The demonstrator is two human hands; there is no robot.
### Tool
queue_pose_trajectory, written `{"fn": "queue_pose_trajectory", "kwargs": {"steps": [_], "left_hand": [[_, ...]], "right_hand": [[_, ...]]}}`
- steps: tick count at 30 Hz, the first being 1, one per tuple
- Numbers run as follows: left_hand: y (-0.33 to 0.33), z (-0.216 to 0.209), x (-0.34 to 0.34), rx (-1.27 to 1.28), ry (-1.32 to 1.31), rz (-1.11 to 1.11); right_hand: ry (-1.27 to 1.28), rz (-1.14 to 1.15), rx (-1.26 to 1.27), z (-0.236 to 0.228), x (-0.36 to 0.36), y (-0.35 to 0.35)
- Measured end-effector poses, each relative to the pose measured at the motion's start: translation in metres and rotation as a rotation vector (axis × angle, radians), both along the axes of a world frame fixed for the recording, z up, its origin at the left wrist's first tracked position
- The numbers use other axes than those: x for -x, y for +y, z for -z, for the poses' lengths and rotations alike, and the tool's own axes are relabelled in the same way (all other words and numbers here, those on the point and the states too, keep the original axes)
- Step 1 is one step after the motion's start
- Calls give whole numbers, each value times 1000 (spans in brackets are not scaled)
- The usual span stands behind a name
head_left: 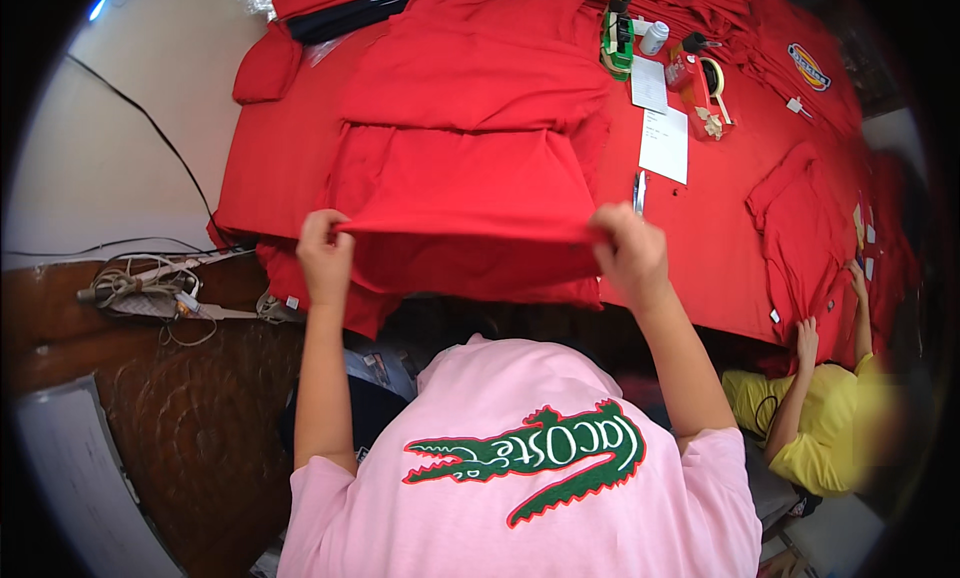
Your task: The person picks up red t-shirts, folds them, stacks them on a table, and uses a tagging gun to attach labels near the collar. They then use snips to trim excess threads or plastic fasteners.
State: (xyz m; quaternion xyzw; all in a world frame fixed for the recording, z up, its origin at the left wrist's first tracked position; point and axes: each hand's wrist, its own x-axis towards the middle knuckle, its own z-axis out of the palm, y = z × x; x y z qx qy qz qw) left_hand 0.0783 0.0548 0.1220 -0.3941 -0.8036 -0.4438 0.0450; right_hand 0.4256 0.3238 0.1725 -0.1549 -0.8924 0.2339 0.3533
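Note:
A red T-shirt (470, 178) lies partly on the red-covered table, its near edge raised off the surface and stretched between my hands. My left hand (325, 258) pinches that edge at its left corner, fingers closed on the cloth. At the right corner, my right hand (635, 248) is also closed on the edge, slightly blurred. Below the lifted edge, more red cloth hangs down over the table's front. A fold crosses the garment farther back.
Right of the shirt are small snips (639, 192), paper sheets (664, 144), a green tape dispenser (617, 43), a red tape dispenser (695, 88) and a white bottle (654, 38). A co-worker in yellow (830, 418) handles another red garment (800, 238). Cables (140, 283) lie left.

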Motion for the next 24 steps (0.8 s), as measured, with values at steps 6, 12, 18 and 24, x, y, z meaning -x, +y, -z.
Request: {"fn": "queue_pose_trajectory", "kwargs": {"steps": [6,12,18,24], "left_hand": [[-37,26,61,96,-14,-284],[-35,81,-42,-126,-988,-7],[14,88,-165,-90,-1688,281],[53,81,-181,-172,-1582,241]], "right_hand": [[-589,-344,76,87,-38,-65],[-365,525,434,107,-71,-37],[-726,762,324,120,-81,16],[-930,810,255,118,-66,14]]}}
